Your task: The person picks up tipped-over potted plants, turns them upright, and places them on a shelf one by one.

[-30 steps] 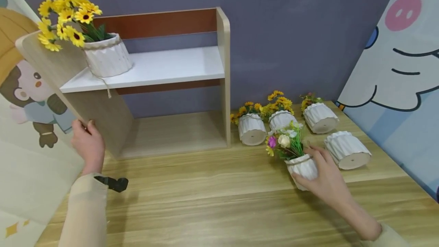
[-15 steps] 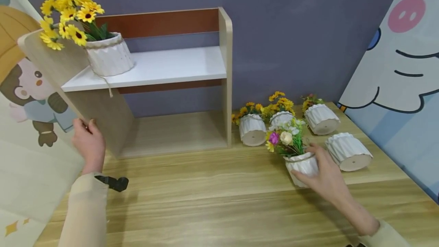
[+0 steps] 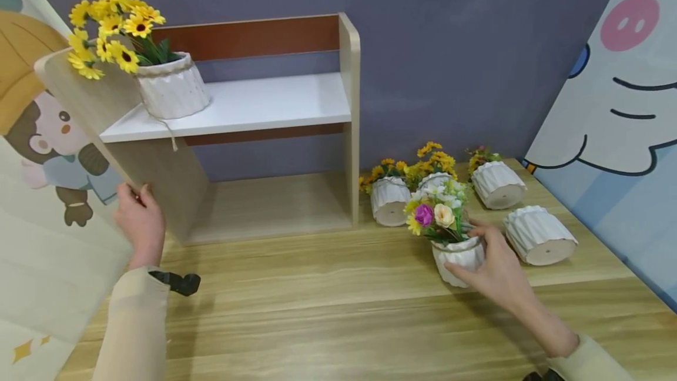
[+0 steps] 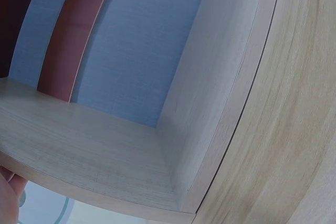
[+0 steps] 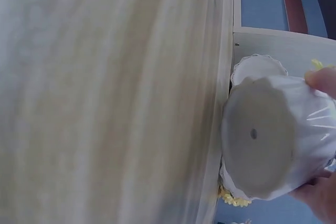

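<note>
My right hand (image 3: 494, 263) grips a white pleated flowerpot (image 3: 459, 260) from its right side, thumb in front and fingers behind. Purple, cream and white artificial flowers (image 3: 436, 210) fill it. In the right wrist view the pot's round base (image 5: 257, 135), with a small hole, faces the camera between thumb and fingers. My left hand (image 3: 141, 222) holds the front edge of the left side panel of a small wooden shelf (image 3: 349, 134); only a bit of its fingers (image 4: 10, 192) shows in the left wrist view. On the white upper board sits a pot (image 3: 171, 90) of yellow daisies.
Several more white pots lie on their sides at the right of the table (image 3: 296, 310): two with orange-yellow flowers (image 3: 390, 199), a further one (image 3: 497, 184) behind, and the nearest pot (image 3: 539, 234) beside my right hand. A grey wall (image 3: 449, 46) stands behind.
My right hand has carried the flowerpot slightly left and a little up, and the pot leans less. My left hand keeps its place on the shelf panel. The head view has shifted a little.
</note>
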Available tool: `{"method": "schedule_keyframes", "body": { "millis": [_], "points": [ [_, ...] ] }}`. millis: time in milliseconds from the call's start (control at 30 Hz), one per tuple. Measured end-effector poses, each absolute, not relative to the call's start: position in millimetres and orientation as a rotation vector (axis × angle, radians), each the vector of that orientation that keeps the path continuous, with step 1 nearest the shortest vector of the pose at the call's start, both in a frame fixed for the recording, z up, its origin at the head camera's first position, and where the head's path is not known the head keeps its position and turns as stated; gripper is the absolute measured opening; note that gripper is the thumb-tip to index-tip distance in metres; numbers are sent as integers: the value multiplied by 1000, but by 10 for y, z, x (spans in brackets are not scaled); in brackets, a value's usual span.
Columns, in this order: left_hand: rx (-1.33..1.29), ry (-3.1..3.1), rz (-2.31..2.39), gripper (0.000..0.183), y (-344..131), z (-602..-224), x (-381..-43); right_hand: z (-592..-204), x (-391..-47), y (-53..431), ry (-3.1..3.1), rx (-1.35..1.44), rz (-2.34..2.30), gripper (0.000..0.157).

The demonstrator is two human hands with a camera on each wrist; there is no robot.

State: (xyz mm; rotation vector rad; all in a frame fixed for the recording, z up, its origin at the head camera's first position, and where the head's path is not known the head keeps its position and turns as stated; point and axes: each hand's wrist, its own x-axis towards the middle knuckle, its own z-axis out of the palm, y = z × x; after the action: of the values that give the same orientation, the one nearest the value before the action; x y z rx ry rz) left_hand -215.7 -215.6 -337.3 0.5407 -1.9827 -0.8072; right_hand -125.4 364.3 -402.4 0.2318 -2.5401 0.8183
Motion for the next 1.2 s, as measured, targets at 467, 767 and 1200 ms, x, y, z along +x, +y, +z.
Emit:
{"method": "schedule_keyframes", "body": {
  "millis": [467,767,1200],
  "points": [
    [549,-1986,-814,34,-2166,-3386,-2191,-4011,-1199,3732,-2553,174,910,77],
    [532,-1956,-804,33,-2155,-3371,-2176,-3985,-1140,3776,-2677,100,875,80],
    [522,-1969,-796,33,-2185,-3404,-2176,-4081,-1189,3912,-2658,225,1108,106]
  ]
}}
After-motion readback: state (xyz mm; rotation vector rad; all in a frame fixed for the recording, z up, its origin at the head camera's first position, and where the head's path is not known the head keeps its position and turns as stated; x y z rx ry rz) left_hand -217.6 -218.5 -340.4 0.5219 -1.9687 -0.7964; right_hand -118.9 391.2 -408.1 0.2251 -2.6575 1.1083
